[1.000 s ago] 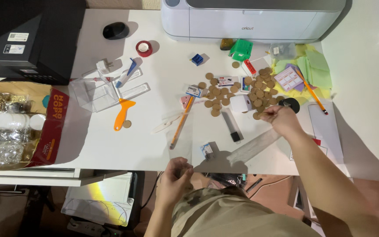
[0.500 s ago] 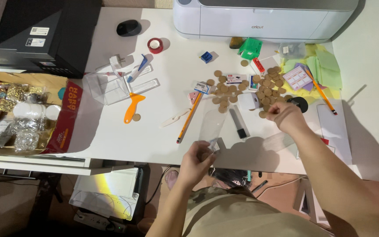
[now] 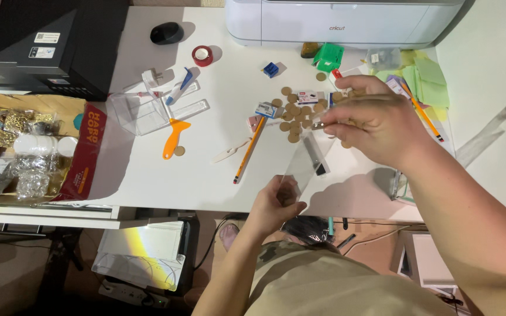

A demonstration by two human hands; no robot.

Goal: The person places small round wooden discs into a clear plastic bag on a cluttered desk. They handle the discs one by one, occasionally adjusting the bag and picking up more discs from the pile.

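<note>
Together, two hands [image 3: 276, 205] [image 3: 376, 120], one clear sleeve [image 3: 303, 164]

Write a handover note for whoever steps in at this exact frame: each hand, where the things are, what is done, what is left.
Left hand: pinches the lower end of a clear plastic sleeve above the white table's front edge.
Right hand: at the sleeve's upper opening, fingertips closed on a small item too small to identify.
Nearby: brown round discs lie scattered beside a yellow pencil; orange scraper lies further left.
Done: sleeve lifted off the table.
Left: many discs remain loose; whether anything is inside the sleeve cannot be told.
</note>
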